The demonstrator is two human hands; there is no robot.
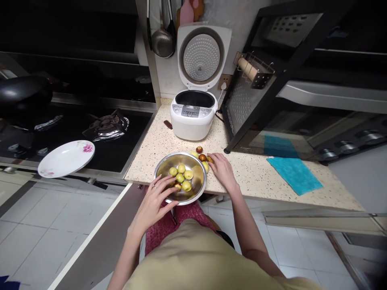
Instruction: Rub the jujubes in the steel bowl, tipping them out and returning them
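The left hand (157,198) spreads loosely over the bowl (198,181) at the counter's (250,173) edge; keep that steady. The right hand (218,167) half curls by fruits (202,157) beside it; can't tell if it grips.

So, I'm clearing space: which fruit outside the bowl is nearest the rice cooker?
The red-brown fruit at the cluster's back, in front of the rice cooker; the other loose fruits lie farther from it.
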